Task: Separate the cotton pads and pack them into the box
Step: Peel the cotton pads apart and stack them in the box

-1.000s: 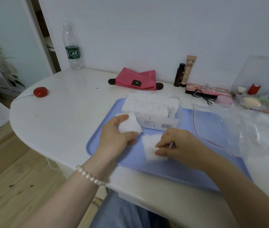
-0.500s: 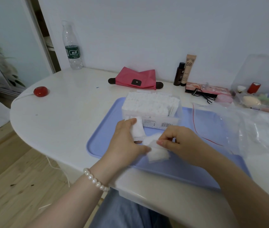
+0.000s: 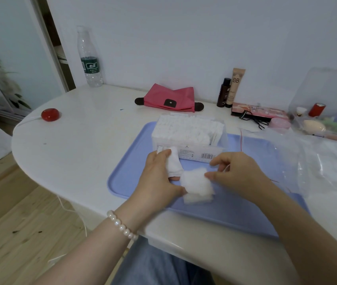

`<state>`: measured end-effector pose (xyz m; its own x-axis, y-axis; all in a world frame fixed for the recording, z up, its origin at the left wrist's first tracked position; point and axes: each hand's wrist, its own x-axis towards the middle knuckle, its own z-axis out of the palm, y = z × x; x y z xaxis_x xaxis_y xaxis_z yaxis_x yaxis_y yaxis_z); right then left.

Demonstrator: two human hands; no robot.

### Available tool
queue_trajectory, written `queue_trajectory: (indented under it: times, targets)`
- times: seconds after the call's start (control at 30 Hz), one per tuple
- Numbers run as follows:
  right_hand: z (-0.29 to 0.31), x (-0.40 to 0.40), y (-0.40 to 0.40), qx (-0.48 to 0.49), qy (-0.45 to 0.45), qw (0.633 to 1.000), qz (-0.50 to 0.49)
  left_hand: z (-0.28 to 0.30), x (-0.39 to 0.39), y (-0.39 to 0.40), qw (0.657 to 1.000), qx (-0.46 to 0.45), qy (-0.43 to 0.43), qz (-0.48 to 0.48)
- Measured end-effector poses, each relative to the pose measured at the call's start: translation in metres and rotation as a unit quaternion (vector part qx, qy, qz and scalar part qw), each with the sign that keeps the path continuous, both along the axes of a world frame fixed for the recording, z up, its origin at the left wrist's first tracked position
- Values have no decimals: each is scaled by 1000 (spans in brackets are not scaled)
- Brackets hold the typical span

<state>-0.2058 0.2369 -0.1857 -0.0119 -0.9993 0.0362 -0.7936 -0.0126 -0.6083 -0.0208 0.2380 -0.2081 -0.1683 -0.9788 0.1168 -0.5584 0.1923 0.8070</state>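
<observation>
Both grips pinching: left hand point(image 3: 159, 177) and right hand point(image 3: 235, 171) hold cotton pads point(image 3: 197, 185) | box point(image 3: 188, 138) just behind | tray point(image 3: 235, 210) bare near front edge

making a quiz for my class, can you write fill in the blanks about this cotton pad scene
1. The clear box of pads stands on a ____ tray.
2. The left hand wears a ____ bracelet on its wrist.
3. Both hands grip a fluffy white cotton pad; the right hand pinches its ____ edge.
4. The pouch by the wall is ____.

Missing: blue; pearl; right; pink
</observation>
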Motion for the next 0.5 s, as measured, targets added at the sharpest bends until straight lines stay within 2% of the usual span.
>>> queue_trajectory:
  times: [0.07,0.2,0.4,0.5]
  targets:
    - [-8,1,-1,60,52,997,12,0,0,2,1000,0,4,0]
    - [-10,11,2,79,45,992,83,0,-2,5,1000,-13,8,1]
    - [-8,16,6,83,-75,992,65,0,1,1,1000,-7,31,1]
    - [0,10,6,57,-211,976,18,5,8,-6,985,18,166,38]
